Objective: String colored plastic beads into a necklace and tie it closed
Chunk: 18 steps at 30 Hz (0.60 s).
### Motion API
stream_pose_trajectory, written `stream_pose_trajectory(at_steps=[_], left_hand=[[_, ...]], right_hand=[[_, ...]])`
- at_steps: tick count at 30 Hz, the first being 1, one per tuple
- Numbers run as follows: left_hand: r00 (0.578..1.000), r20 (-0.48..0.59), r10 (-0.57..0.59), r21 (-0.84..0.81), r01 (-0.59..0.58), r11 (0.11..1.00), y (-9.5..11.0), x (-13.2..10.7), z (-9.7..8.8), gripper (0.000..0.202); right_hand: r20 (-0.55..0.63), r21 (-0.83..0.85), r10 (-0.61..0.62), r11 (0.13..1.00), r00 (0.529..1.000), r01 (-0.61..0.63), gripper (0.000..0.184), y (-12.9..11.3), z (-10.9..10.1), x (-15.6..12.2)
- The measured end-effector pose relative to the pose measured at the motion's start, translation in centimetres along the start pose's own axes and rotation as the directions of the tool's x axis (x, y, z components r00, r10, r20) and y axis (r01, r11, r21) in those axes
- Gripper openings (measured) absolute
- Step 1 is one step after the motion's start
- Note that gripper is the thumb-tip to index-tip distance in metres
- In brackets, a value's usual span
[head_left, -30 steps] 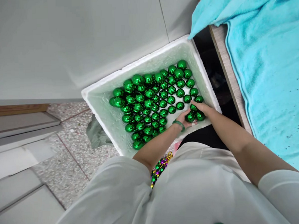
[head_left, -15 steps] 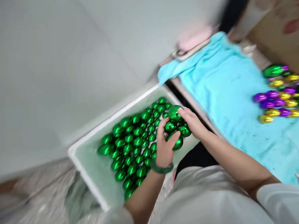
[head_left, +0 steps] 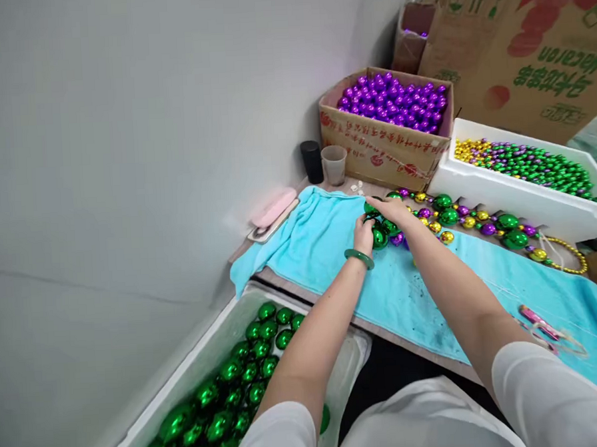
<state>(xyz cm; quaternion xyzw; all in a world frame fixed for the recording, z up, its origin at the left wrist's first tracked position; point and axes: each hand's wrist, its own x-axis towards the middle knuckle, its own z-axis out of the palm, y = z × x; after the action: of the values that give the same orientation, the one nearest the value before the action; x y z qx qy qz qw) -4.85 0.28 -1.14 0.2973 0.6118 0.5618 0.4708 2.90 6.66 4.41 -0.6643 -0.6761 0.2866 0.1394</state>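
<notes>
Both my hands are over the turquoise towel (head_left: 324, 242) on the table, cupped round a clutch of shiny green balls (head_left: 382, 233). My left hand (head_left: 363, 234), with a green bangle on the wrist, closes on them from the left. My right hand (head_left: 390, 209) covers them from above and the right. A row of green, purple and gold balls (head_left: 471, 220) lies on the towel just right of my hands. Below left, a white foam box (head_left: 198, 362) holds many more green balls (head_left: 227, 394).
A cardboard box of purple balls (head_left: 391, 100) and a white foam box of mixed beads (head_left: 525, 161) stand at the back. A black cup (head_left: 312, 161), a clear cup (head_left: 334, 164) and a pink case (head_left: 273, 207) sit by the wall. Pink scissors (head_left: 538, 320) lie at right.
My hands scooped green balls out of the foam box, lifted them and carried them right onto the towel. My view swung from the box up to the table.
</notes>
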Motion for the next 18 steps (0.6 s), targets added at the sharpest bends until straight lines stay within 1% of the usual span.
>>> stream_pose_trajectory(at_steps=[2, 5, 6, 8, 10, 12, 15, 16, 18], left_hand=[[1.000, -0.023, 0.009, 0.040, -0.008, 0.999, -0.7, 0.3, 1.0, 0.039], [0.997, -0.065, 0.028, 0.111, -0.020, 0.994, -1.3, 0.0, 2.0, 0.044], [0.996, -0.072, 0.047, 0.140, -0.036, 0.990, -1.5, -0.3, 2.2, 0.046], [0.990, -0.067, 0.125, 0.238, -0.106, 0.965, -1.7, -0.9, 2.7, 0.051], [0.974, -0.041, 0.223, 0.381, -0.191, 0.904, -1.8, -1.4, 3.0, 0.056], [0.957, -0.014, 0.291, 0.519, -0.242, 0.820, -1.9, -1.8, 3.2, 0.061], [0.942, -0.006, 0.336, 0.663, -0.247, 0.707, -2.1, -2.1, 3.3, 0.062], [0.937, -0.017, 0.348, 0.700, -0.237, 0.673, -2.1, -2.2, 3.4, 0.061], [0.926, -0.075, 0.371, 0.750, -0.193, 0.632, -2.0, -2.2, 3.3, 0.061]], right_hand=[[0.021, -0.039, 0.049, 0.998, 0.999, -0.048, 0.072, 0.6, -0.1, 1.0], [0.045, -0.086, 0.080, 0.993, 0.996, -0.076, 0.073, 1.6, 0.0, 1.5], [0.047, -0.100, 0.081, 0.992, 0.996, -0.076, 0.072, 1.9, 0.0, 1.5], [0.042, -0.124, 0.077, 0.990, 0.996, -0.071, 0.069, 2.4, 0.1, 1.5], [0.037, -0.137, 0.071, 0.988, 0.997, -0.065, 0.063, 2.8, 0.0, 1.5], [0.032, -0.137, 0.062, 0.989, 0.998, -0.057, 0.057, 3.1, -0.2, 1.5], [0.009, -0.119, 0.035, 0.992, 0.999, -0.033, 0.053, 3.6, -0.4, 1.4], [-0.002, -0.111, 0.025, 0.993, 1.000, -0.025, 0.053, 3.8, -0.4, 1.3], [-0.035, -0.094, -0.005, 0.996, 0.999, 0.002, 0.053, 4.3, -0.5, 1.0]])
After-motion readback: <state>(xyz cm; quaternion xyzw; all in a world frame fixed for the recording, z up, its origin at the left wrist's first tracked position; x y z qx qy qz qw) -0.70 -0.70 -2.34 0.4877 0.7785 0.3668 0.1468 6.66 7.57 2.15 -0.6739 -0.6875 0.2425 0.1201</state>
